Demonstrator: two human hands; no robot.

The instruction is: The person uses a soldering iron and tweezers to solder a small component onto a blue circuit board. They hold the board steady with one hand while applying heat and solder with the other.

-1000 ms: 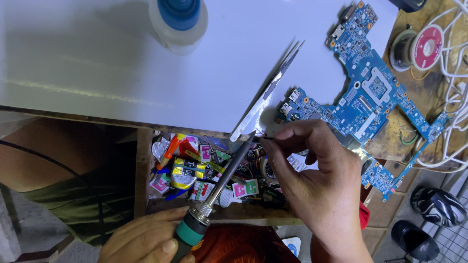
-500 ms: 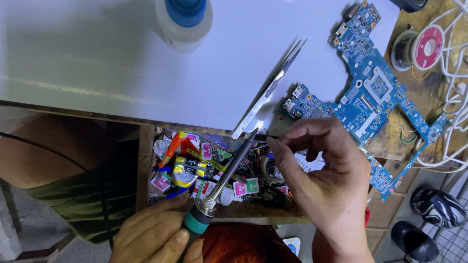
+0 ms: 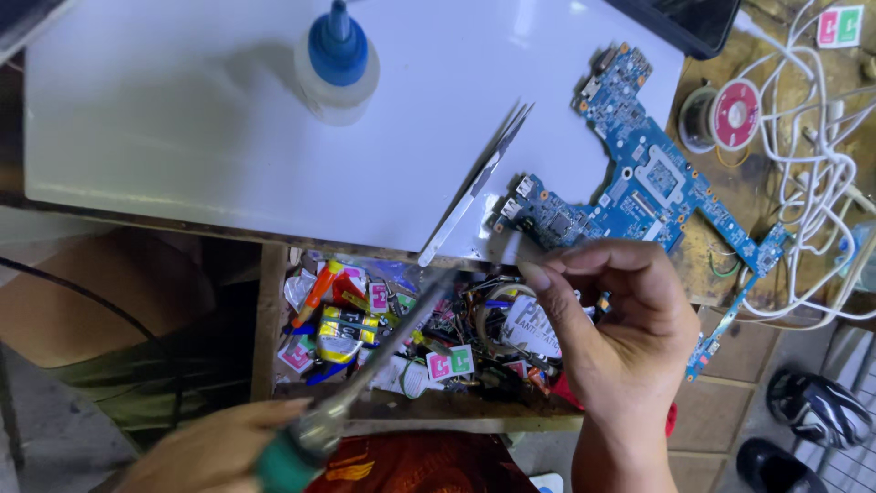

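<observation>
Left hand (image 3: 214, 447), low left: closed around green-handled soldering iron (image 3: 365, 383), shaft blurred, angled up-right over cluttered drawer (image 3: 401, 338). Tweezers (image 3: 474, 187) lying on white worktop (image 3: 182, 119). Right hand (image 3: 616, 333): fingertips pinched together beside blue circuit board (image 3: 639, 187); pinched item too small to tell.

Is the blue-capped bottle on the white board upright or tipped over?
Upright: the bottle shows its blue cap and nozzle from above, base on the white board.

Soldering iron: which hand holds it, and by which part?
The left hand grips the soldering iron by its green handle end; the metal shaft points up toward the right hand.
</observation>
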